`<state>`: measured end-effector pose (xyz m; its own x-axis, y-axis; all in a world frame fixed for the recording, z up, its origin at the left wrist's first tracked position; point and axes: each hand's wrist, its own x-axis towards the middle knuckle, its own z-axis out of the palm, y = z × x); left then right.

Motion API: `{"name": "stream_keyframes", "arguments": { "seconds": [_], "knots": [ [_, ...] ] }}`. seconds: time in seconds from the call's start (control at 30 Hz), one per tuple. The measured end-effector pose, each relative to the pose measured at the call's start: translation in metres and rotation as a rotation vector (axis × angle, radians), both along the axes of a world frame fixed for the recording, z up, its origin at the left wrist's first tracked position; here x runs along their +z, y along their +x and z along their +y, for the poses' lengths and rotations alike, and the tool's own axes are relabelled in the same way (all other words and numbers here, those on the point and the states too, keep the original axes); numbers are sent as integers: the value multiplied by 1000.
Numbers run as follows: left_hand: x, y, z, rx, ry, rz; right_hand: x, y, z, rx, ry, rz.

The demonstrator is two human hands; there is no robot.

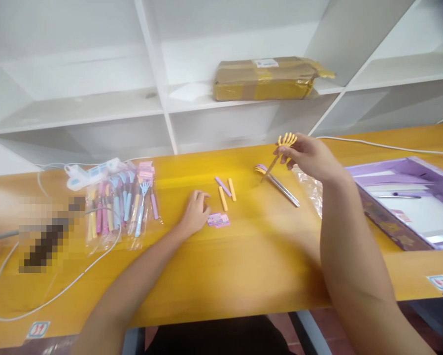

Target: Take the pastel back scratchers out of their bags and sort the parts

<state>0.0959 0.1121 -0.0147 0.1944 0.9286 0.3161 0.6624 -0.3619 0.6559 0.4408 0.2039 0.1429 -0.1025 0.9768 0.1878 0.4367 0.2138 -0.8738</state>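
In my right hand [306,155], a yellow hand-shaped back scratcher [287,140] is pinched near its claw head, its thin metal rod slanting down to the left. Below it lie metal rods [286,190] with yellow and purple claw heads. My left hand [197,212] rests on the table, fingers loosely apart and holding nothing. Just right of it are small pink-purple cards [219,220]. Beyond them lie a purple handle [223,186] and two yellow handles, one nearer [222,198] and one to its right [232,189].
Bagged back scratchers [119,204] lie left beside a white power strip [93,172] and a looping cable [58,293]. At right, a purple-edged box [387,227] holds papers and a pen; clear plastic [310,190] lies near it. A taped carton [265,81] sits on the shelf.
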Motion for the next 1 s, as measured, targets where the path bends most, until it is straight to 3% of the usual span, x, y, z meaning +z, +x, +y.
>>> {"name": "stream_keyframes", "arguments": {
  "seconds": [0.17, 0.37, 0.43, 0.53, 0.63, 0.73, 0.83, 1.0],
  "knots": [
    [3, 1, 2, -10, -21, 20, 0, -7, -3, -23, -38, 78],
    [5, 1, 0, -22, -23, 37, -4, -18, -5, 19, -36, -218],
    [5, 2, 0, -12, -19, 43, -19, -33, -3, 24, -24, -433],
    [5, 2, 0, -10, -12, 54, -55, -64, 3, 84, 15, -715],
    [5, 2, 0, -20, -2, 60, -91, -92, 11, 182, 19, -862],
    [5, 1, -1, -25, 0, 64, -110, -106, 17, 234, -19, -948],
    [4, 1, -1, -36, 2, 66, -111, -108, 19, 209, -56, -1016],
    [5, 2, 0, -40, -3, 83, -99, -90, 19, 208, -235, -1177]
  ]
}}
